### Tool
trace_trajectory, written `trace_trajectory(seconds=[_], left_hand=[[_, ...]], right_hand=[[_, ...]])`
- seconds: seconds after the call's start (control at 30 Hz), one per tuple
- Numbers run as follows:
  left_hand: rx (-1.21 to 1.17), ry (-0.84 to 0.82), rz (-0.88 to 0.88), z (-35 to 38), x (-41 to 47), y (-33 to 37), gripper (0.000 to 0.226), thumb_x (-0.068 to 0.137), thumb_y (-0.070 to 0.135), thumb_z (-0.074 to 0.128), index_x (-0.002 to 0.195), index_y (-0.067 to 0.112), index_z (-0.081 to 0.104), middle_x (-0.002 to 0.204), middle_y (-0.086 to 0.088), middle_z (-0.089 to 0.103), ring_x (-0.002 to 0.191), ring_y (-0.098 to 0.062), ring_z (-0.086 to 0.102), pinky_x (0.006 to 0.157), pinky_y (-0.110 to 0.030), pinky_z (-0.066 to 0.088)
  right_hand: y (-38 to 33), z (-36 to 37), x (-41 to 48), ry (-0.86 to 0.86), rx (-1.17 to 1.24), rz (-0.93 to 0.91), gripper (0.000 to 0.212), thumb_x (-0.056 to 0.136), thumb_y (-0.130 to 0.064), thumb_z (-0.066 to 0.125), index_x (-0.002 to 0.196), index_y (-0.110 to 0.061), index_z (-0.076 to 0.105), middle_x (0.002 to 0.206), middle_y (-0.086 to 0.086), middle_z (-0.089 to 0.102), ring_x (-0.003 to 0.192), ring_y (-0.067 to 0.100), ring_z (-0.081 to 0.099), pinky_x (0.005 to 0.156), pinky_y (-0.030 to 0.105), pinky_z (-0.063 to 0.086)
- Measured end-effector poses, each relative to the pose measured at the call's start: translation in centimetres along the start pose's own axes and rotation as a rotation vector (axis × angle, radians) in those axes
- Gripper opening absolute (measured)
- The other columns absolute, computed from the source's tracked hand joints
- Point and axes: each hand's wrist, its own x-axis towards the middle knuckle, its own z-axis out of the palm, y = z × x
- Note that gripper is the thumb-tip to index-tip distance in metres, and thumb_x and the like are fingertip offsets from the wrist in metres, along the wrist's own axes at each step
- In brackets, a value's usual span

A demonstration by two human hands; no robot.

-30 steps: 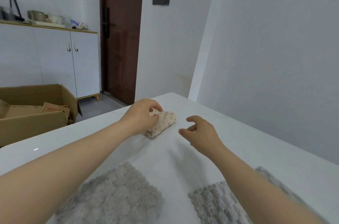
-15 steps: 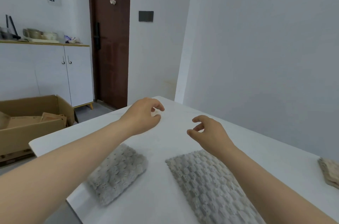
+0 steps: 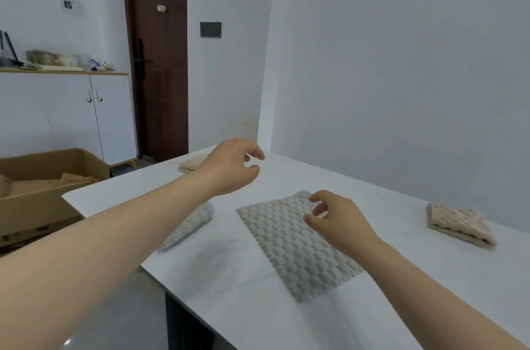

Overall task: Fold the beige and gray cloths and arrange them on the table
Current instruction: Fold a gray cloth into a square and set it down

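A gray textured cloth (image 3: 292, 243) lies spread flat in the middle of the white table (image 3: 387, 292). A second gray cloth (image 3: 190, 225), folded, lies to its left under my left forearm. One folded beige cloth (image 3: 190, 164) rests at the far left end of the table. Another folded beige cloth (image 3: 459, 225) sits at the right near the wall. My left hand (image 3: 233, 167) hovers above the table beyond the flat gray cloth, fingers curled and apart, holding nothing. My right hand (image 3: 335, 216) hovers over the flat cloth's far right part, fingers apart and empty.
A grey wall runs close along the table's far side. An open cardboard box (image 3: 43, 186) stands on the floor at the left. Behind it are a white cabinet (image 3: 68, 108) with items on top and a dark brown door (image 3: 160, 62).
My left hand has let go of the folded beige cloth at the far left end. Both hands have drawn back toward the flat gray cloth. The view has swung right, bringing the right beige cloth into sight.
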Motion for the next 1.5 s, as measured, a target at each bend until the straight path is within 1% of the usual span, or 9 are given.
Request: trace_trajectory(seconds=[0.23,0.4,0.6,0.83,0.93,1.1,1.27,1.37,1.5], left_hand=[[-0.018,-0.043,0.016,2.4,-2.5,2.2,0.022,0.085,0.021,0.058,0.105,0.029,0.063,0.114,0.014,0.06,0.1,-0.006,0.056,0.085,-0.025,0.045],[-0.024,-0.088,0.017,4.3,-2.6,1.5,0.022,0.085,0.021,0.057,0.105,0.029,0.063,0.113,0.014,0.059,0.099,-0.006,0.056,0.084,-0.023,0.044],[-0.057,-0.146,-0.042,7.0,-2.1,-1.5,0.023,0.084,0.018,0.058,0.105,0.026,0.065,0.114,0.009,0.06,0.1,-0.009,0.057,0.087,-0.029,0.048],[-0.077,-0.21,-0.09,9.9,-1.1,-4.6,0.021,0.084,0.018,0.058,0.102,0.027,0.064,0.113,0.009,0.06,0.098,-0.008,0.056,0.078,-0.023,0.039],[-0.081,-0.233,-0.111,10.8,-0.8,-5.7,0.021,0.086,0.019,0.058,0.105,0.024,0.064,0.115,0.007,0.059,0.101,-0.009,0.056,0.08,-0.022,0.039],[-0.063,-0.311,-0.118,11.9,-0.6,-6.9,0.033,0.083,0.014,0.06,0.115,0.022,0.062,0.121,0.007,0.057,0.106,-0.009,0.055,0.078,-0.017,0.037],[-0.005,-0.424,-0.116,13.1,-1.0,-7.6,0.051,0.076,0.019,0.071,0.124,0.021,0.058,0.123,0.004,0.059,0.109,-0.013,0.056,0.09,-0.021,0.042],[0.112,-0.455,-0.063,13.3,-1.3,-7.4,0.045,0.079,0.028,0.068,0.122,0.021,0.059,0.121,0.003,0.06,0.112,-0.016,0.054,0.097,-0.028,0.043],[0.25,-0.497,0.038,13.0,-2.0,-6.6,0.035,0.083,0.031,0.062,0.117,0.024,0.06,0.115,0.004,0.062,0.107,-0.017,0.056,0.092,-0.033,0.046]], right_hand=[[2.6,-0.8,-3.8,-0.027,-0.085,0.019,0.04,0.089,-0.033,0.059,0.128,-0.024,0.053,0.112,-0.006,0.062,0.091,0.01,0.058,0.075,0.024,0.048],[3.8,-0.2,-3.8,-0.07,-0.187,0.015,0.038,0.09,-0.033,0.058,0.127,-0.023,0.054,0.115,-0.004,0.064,0.102,0.013,0.06,0.082,0.027,0.048],[4.9,2.1,-2.0,-0.137,-0.246,0.014,0.037,0.09,-0.033,0.056,0.126,-0.026,0.054,0.118,-0.006,0.064,0.101,0.012,0.061,0.072,0.024,0.041],[5.1,5.1,0.6,-0.224,-0.28,0.016,0.037,0.091,-0.03,0.055,0.127,-0.023,0.055,0.115,-0.004,0.064,0.098,0.014,0.062,0.074,0.026,0.048],[5.2,6.2,1.6,-0.259,-0.302,0.018,0.036,0.09,-0.028,0.056,0.125,-0.021,0.056,0.115,-0.003,0.064,0.099,0.016,0.061,0.078,0.03,0.052],[5.8,7.2,2.4,-0.266,-0.341,0.006,0.033,0.087,-0.031,0.058,0.118,-0.021,0.061,0.114,0.0,0.06,0.097,0.018,0.06,0.079,0.033,0.053],[6.2,7.2,2.0,-0.247,-0.34,-0.018,0.03,0.09,-0.031,0.056,0.118,-0.023,0.061,0.112,-0.001,0.056,0.1,0.018,0.056,0.077,0.027,0.046],[6.5,6.9,1.5,-0.237,-0.331,-0.018,0.03,0.09,-0.031,0.056,0.118,-0.024,0.061,0.115,-0.001,0.056,0.103,0.018,0.056,0.08,0.028,0.047],[6.9,6.1,0.5,-0.245,-0.331,-0.015,0.029,0.092,-0.033,0.056,0.12,-0.025,0.06,0.116,-0.002,0.056,0.105,0.016,0.056,0.083,0.029,0.048]])
